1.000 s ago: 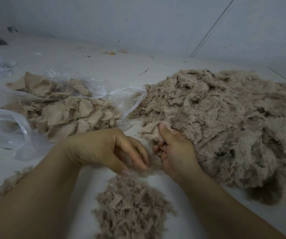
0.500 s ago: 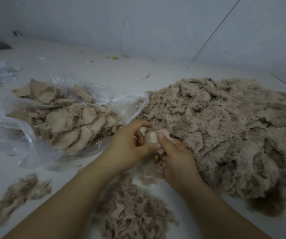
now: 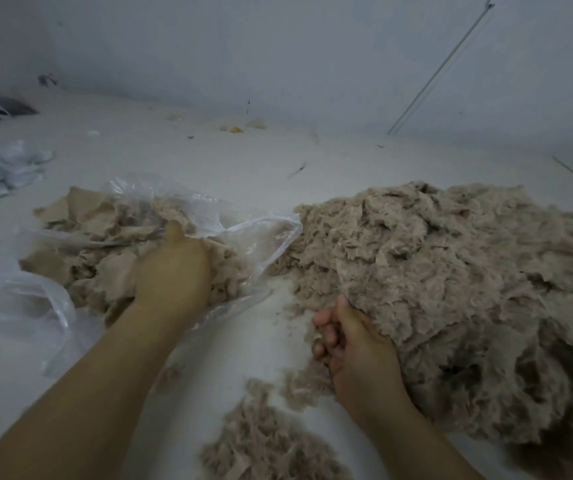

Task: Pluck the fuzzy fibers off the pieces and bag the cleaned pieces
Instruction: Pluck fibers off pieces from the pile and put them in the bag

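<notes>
two hands | left point(image 3: 174, 271) in bag point(image 3: 261, 237), grip blurred | right point(image 3: 357, 344) curled, touching fuzzy pile point(image 3: 451, 271)

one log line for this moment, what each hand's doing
left hand: over cleaned pieces at bag mouth | right hand: curled at fuzzy pile edge, grip unclear | plucked fibers: near edge

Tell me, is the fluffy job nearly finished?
Not nearly. Done: a heap of smooth pieces lies in the clear bag, and plucked fluff sits near you. In hand: the left hand reaches into the bag; the right hand is at the edge of the big fuzzy pile. That pile is left.
</notes>
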Demonstrator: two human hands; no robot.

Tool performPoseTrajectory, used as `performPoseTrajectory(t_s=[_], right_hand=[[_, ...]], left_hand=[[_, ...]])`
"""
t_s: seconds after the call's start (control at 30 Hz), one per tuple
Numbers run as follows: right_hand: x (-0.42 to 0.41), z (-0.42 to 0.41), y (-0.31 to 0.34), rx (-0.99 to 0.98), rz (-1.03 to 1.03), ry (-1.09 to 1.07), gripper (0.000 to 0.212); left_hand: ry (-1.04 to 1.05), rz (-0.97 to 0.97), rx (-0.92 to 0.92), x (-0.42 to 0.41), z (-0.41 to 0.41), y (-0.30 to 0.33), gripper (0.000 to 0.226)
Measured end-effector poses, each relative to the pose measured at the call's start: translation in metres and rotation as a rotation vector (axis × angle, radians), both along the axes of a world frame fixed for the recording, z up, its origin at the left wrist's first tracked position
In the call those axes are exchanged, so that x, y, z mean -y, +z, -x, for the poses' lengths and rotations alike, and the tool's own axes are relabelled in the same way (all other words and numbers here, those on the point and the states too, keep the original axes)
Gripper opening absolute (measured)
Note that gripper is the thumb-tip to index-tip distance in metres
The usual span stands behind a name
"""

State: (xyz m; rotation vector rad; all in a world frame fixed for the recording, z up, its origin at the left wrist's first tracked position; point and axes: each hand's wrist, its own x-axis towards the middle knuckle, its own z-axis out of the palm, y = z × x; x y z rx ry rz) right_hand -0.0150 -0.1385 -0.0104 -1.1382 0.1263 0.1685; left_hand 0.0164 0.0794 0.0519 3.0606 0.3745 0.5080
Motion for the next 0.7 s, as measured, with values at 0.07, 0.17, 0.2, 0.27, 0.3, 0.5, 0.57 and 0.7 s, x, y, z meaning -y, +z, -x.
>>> performPoseTrajectory(t_s=[0.07, 0.17, 0.2, 0.27, 0.3, 0.5, 0.57, 0.7], right_hand=[[0.000, -0.001, -0.001, -0.001, -0.005, 0.003, 0.039], [0.000, -0.002, -0.004, -0.010, 0.008, 0.009, 0.039], [0.000, -0.002, -0.004, -0.011, 0.008, 0.008, 0.039], [0.000, -0.002, -0.005, -0.022, -0.004, -0.004, 0.039], [0.000, -0.003, -0.006, -0.025, -0.008, -0.010, 0.040], [0.001, -0.002, -0.004, -0.031, -0.015, -0.004, 0.039], [0.001, -0.001, -0.003, -0.026, -0.021, -0.004, 0.038], [0.001, -0.001, -0.003, -0.005, -0.035, 0.005, 0.038]], left_hand=[[-0.069, -0.047, 0.083, 0.012, 0.000, -0.002, 0.039], [-0.337, 0.018, 0.165, 0.045, -0.002, -0.006, 0.022], [-0.406, 0.121, 0.127, 0.058, -0.006, -0.011, 0.025], [-0.490, 0.354, 0.009, 0.079, -0.016, -0.025, 0.023], [-0.504, 0.477, 0.008, 0.086, -0.022, -0.031, 0.022], [-0.495, 0.995, 0.030, 0.100, -0.050, -0.038, 0.070], [-0.508, 0.977, -0.004, 0.101, -0.055, -0.040, 0.057], [-0.502, 0.733, 0.143, 0.099, -0.047, -0.045, 0.007]])
